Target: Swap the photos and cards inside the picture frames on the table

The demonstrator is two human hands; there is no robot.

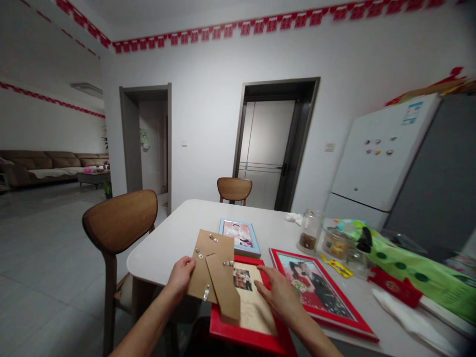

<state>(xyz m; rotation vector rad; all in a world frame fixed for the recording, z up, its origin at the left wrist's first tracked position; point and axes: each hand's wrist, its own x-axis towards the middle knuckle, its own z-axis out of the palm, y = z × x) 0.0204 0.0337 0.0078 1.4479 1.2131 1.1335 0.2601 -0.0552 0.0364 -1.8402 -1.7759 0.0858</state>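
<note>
My left hand (181, 273) grips the left edge of a brown picture-frame backing board (219, 246), its fingers closed. Metal clips and a fold-out stand leg (224, 292) are on the board, which is tilted over a red picture frame (238, 331). Inside that frame lies a cream sheet with a small photo (243, 279); the board covers its left part. My right hand (277, 292) is over the frame's right side, fingers apart and curved, their tips at the sheet and red edge. Whether they press on it I cannot tell.
A blue-framed photo (238, 234) lies behind, and a larger red-framed photo (320, 292) lies to the right on the white table (178, 230). Farther right are a glass jar (310, 230), food containers (336, 242), a green bag (420, 270) and white tissue (412, 317). A wooden chair (122, 218) stands left.
</note>
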